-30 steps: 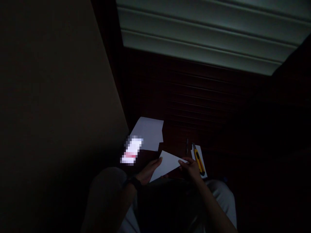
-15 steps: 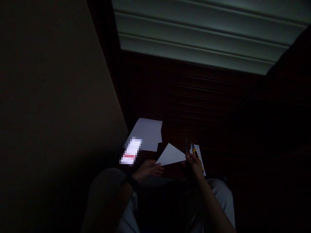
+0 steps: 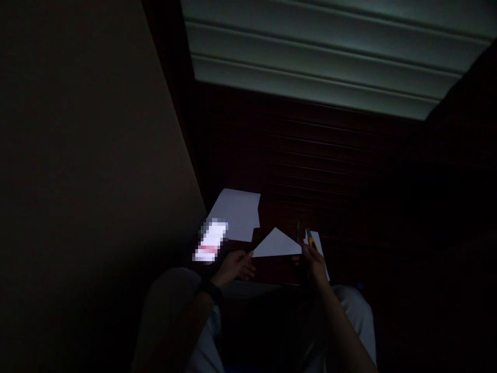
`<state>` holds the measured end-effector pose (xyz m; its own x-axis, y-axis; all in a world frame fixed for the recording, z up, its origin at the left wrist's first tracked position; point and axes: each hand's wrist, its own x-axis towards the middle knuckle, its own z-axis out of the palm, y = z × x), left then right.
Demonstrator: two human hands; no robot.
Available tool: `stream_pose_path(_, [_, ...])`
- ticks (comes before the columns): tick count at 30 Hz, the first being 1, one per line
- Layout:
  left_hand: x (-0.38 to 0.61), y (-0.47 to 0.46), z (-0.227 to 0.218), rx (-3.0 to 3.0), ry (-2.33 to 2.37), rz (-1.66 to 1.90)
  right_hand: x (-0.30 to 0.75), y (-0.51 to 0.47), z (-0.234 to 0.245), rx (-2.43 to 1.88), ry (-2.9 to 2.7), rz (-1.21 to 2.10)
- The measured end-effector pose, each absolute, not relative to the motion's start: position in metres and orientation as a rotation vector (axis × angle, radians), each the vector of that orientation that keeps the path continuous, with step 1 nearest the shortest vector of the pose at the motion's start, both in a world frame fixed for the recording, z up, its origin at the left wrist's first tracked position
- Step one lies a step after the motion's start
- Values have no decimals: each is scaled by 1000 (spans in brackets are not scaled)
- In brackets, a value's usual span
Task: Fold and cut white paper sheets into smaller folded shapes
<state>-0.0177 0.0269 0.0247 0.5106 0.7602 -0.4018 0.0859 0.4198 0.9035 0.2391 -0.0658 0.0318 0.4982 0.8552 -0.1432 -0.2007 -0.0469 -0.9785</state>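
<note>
A white sheet of paper in a triangle shape (image 3: 276, 243) is stretched between my two hands, its point facing away from me. My left hand (image 3: 236, 265), with a dark band on the wrist, pinches the left corner. At the right corner my right hand (image 3: 313, 263) grips the paper between thumb and fingers. Just beyond the right hand lies a yellow utility knife (image 3: 311, 241) on a narrow white paper piece (image 3: 318, 241), partly hidden by that hand. A slim dark pen-like thing (image 3: 297, 231) lies to the left of the knife.
A larger white paper (image 3: 238, 212) with a notched right edge lies at the back left. A phone with a lit, blurred screen (image 3: 212, 241) overlaps its near corner. A wall (image 3: 97, 129) stands on the left, and pale slats (image 3: 310, 57) rise behind. The room is very dark.
My left hand has gone from resting flatter under the paper's corner to pinching it. The triangle has turned slightly and shifted right, with its near edge now more level.
</note>
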Motion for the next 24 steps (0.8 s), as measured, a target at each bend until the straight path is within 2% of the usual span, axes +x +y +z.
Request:
stream_pose_path(10, [-19, 42, 16, 1084, 1106, 842, 234, -67, 38, -1333, -685, 1024])
stream_pose_path(15, [-14, 40, 29, 1151, 1053, 943, 226, -64, 67, -1374, -806, 1050])
stream_pose_path(20, [-10, 22, 53, 873, 648, 737, 207, -56, 108, -1294, -942, 1136])
stream_pose_path(24, [-14, 17, 55, 912, 662, 580, 206, -47, 115, -1301, -963, 1090])
